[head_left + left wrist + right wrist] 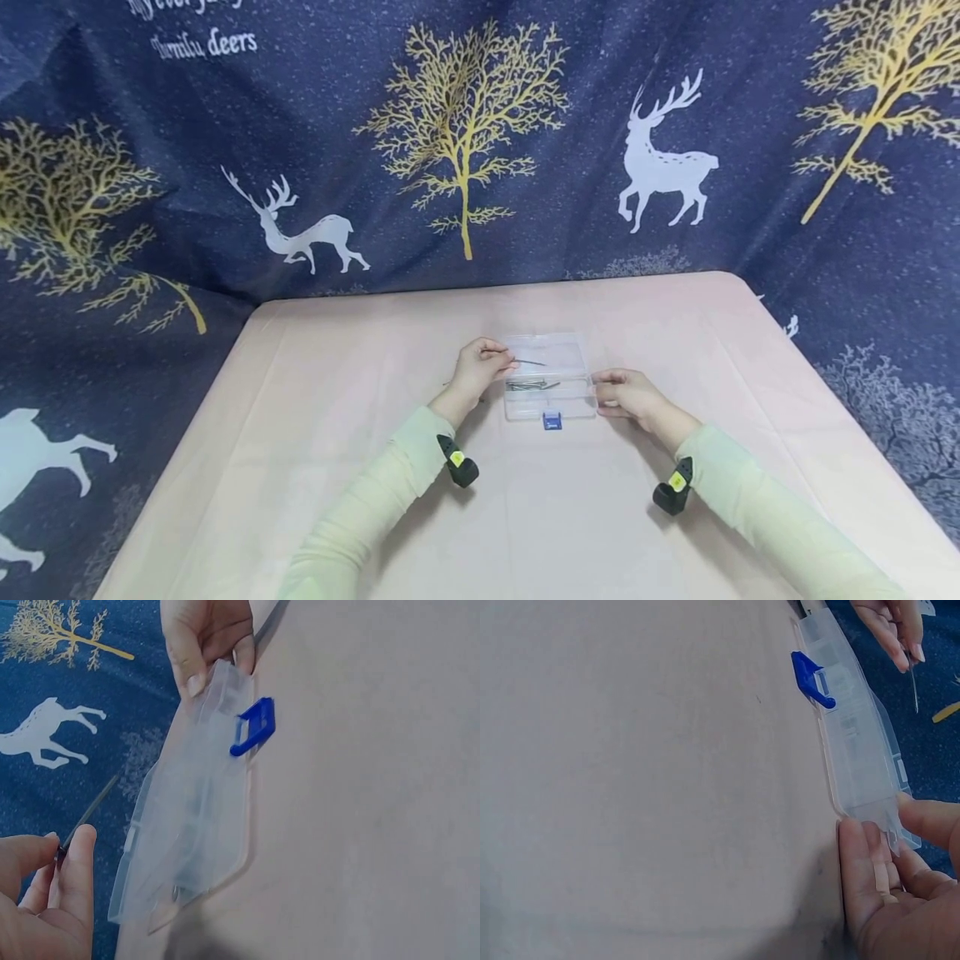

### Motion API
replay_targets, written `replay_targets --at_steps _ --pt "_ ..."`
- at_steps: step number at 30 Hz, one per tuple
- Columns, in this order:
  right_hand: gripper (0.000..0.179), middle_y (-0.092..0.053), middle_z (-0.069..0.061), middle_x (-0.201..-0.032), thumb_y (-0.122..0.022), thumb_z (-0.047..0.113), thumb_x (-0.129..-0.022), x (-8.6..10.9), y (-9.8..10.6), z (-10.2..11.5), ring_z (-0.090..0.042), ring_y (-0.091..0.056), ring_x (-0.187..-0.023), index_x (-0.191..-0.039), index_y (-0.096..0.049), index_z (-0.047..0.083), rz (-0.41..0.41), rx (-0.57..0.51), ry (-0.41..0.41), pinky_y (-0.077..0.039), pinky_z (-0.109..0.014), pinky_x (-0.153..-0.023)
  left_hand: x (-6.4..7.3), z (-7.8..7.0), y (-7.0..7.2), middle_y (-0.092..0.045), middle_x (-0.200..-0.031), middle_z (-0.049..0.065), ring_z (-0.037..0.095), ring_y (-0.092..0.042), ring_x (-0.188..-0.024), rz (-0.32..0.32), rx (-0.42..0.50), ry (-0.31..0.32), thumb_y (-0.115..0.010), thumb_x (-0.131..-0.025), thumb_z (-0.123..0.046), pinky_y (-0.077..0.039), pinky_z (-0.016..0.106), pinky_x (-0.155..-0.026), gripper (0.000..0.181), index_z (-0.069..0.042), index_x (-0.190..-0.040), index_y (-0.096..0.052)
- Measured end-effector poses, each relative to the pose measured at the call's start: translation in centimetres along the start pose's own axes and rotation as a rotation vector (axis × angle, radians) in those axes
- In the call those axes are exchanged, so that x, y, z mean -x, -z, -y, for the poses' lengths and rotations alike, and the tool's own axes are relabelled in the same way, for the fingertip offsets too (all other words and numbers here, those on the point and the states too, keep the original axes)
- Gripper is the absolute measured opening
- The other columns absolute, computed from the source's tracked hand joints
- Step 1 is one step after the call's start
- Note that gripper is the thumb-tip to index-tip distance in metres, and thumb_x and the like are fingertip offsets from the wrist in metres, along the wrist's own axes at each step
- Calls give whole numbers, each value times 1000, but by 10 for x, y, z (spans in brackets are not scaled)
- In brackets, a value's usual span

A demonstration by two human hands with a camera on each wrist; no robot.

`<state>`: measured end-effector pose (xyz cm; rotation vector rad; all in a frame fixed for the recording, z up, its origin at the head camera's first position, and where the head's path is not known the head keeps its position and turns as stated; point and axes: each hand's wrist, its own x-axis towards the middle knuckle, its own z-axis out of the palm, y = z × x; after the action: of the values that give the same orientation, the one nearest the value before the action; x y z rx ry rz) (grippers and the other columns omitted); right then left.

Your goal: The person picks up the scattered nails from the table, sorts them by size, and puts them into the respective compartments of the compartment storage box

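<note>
In the middle of the table, a clear plastic box (pixel 551 407) stands with its lid (pixel 551 346) raised at the back and a blue latch (pixel 552 422) at its front. Several thin metal pins (pixel 531 385) lie in its row behind the front section. My left hand (pixel 480 367) pinches one long thin metal pin (pixel 96 801) between thumb and fingertips, over the box's left side near the lid. My right hand (pixel 626 393) grips the box's right end, its thumb (pixel 930 819) on the plastic edge and the fingers round the side.
A pale pink cloth (pixel 570 517) covers the table. Behind it hangs a dark blue curtain (pixel 315 108) printed with deer and golden trees. Something thin and dark (pixel 446 383) shows just left of the left hand.
</note>
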<state>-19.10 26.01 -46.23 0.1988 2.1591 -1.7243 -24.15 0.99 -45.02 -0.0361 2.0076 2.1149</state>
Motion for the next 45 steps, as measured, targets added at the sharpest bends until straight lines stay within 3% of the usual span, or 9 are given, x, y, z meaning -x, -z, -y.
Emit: replay_targets --at_steps 10,18,27,34,40,45 --pt "49 -54 -31 -119 -53 3 -91 -2 0 -2 -9 -63 -85 -132 -37 -18 1 0 21 -57 -28 -80 0 4 -19 -63 -84 9 9 -66 -70 55 1 -11 -60 -88 5 -55 39 -86 17 11 -103 -55" --pt "49 -58 -24 -114 -54 2 -90 -5 -1 -6 -8 -64 -79 -133 -37 -17 -11 -44 7 -58 -26 -76 -3 11 -26 -62 -83 10 15 -69 -75 90 21 -6 -58 -87 9 -57 30 -80 17 12 -103 -54" --pt "49 -59 -23 -114 -55 3 -90 -4 0 -7 -8 -64 -80 -132 -39 -16 -24 -39 -1 -58 -26 -76 -5 17 -31 -63 -88 12 18 -69 -79 119 -58 12 -57 -88 7 -57 28 -79 17 10 -105 -55" --pt "47 -57 -24 -115 -55 3 -91 -4 1 -4 -7 -63 -79 -132 -40 -15 -33 -14 4 -58 -25 -75 -2 15 -30 -65 -92 18 13 -67 -76 140 -81 12 -60 -85 8 -58 27 -79 21 11 -105 -54" --pt "47 -56 -25 -117 -54 3 -91 -2 0 -1 -7 -63 -80 -132 -40 -15 -26 -2 7 -58 -25 -76 2 9 -26 -65 -90 17 14 -66 -76 167 -133 -31 -65 -81 9 -58 27 -77 24 10 -103 -55" --pt "47 -58 -21 -113 -54 2 -91 -3 -1 -2 -6 -63 -79 -132 -39 -15 -24 -20 4 -58 -25 -76 2 4 -26 -63 -88 14 13 -64 -77 176 -201 -77 -62 -79 11 -58 24 -73 22 11 -101 -56"
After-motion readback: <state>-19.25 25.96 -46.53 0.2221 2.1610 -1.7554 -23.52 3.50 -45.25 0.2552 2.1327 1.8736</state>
